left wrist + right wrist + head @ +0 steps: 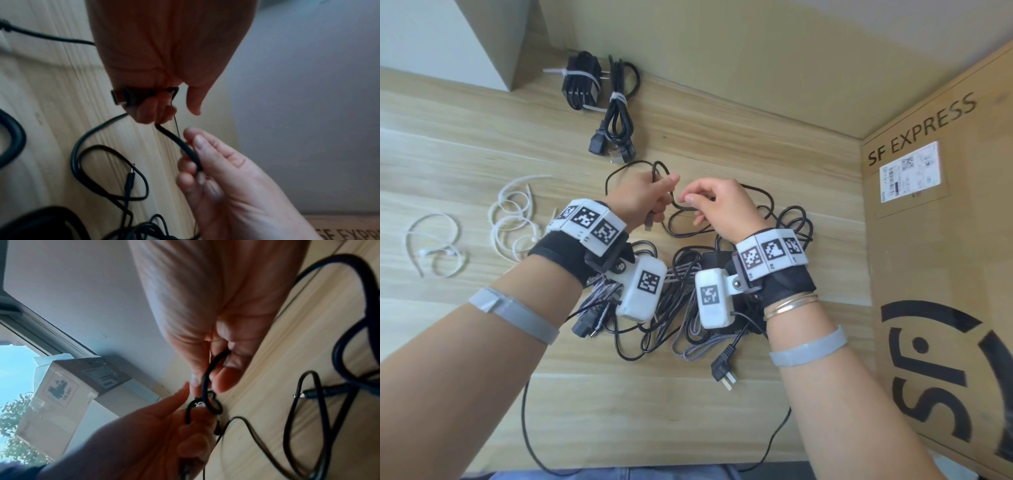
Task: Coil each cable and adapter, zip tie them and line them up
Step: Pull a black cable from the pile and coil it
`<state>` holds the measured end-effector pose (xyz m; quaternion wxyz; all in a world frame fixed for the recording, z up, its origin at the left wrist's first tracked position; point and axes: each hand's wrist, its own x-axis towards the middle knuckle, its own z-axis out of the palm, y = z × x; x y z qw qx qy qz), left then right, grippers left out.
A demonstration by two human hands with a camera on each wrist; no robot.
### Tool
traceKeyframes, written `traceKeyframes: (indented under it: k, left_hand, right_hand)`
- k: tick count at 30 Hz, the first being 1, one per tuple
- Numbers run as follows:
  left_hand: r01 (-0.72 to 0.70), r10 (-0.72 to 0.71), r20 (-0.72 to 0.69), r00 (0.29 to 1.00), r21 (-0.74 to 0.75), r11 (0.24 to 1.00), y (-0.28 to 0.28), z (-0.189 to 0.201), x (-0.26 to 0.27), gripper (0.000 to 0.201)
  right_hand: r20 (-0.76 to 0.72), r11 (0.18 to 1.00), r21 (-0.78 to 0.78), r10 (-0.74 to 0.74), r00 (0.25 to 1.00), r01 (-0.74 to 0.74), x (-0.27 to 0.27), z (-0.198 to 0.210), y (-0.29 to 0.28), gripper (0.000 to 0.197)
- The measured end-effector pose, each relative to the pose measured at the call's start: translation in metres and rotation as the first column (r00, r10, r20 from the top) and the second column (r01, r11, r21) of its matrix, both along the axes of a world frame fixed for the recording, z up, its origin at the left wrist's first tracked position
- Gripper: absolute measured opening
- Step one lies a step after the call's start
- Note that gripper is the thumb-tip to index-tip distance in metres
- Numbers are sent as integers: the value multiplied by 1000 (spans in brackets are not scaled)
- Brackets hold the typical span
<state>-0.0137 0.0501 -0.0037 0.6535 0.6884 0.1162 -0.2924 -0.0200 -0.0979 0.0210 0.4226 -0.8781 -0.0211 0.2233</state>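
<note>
A: What sits closest to the viewer?

B: Two forearms reaching forward over a wooden counter (482,137), each wrist wearing a black strap and white marker blocks. Between and under the wrists lies a tangled pile of cables (674,308), black ones and grey braided ones, with a black plug (724,371) pointing toward the viewer at the pile's near edge.

A: What are the hands doing?

B: Both are raised just beyond the pile. The left hand (645,198) is curled round a thin black cable (681,209); a small connector end sticks down out of the bottom of the fist. The right hand (719,205) pinches the same cable between thumb and fingertips, just beside the left hand.

A: Which way does the cable run?

B: A short stretch passes sideways between the two hands. Loops rise out of the top of the left fist, away from the viewer, and the remainder trails right and back into the pile.

A: Anything else on the counter?

B: At the far edge, against the wall, lie two finished bundles side by side: a black adapter bundle (580,84) and a coiled power cord (618,116), each bound with a white tie, long axes pointing away from the viewer. Loose white zip ties (513,219) lie to the left. A cardboard box (941,240) printed "SF EXPRESS" stands on the right.
</note>
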Motion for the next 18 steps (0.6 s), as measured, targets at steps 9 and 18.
traceKeyframes:
  k: [9,18]
  left_hand:
    - [121,-64,-251,966,219,968,-8,-2,2,27]
    - [-201,188,-155,970,-78,976,-4,-2,6,29]
  right_hand:
    - [-14,959,278,-56,998,58,-12,-6,14,26]
    - [71,1000,-28,1,998,1,-7,-6,-6,11]
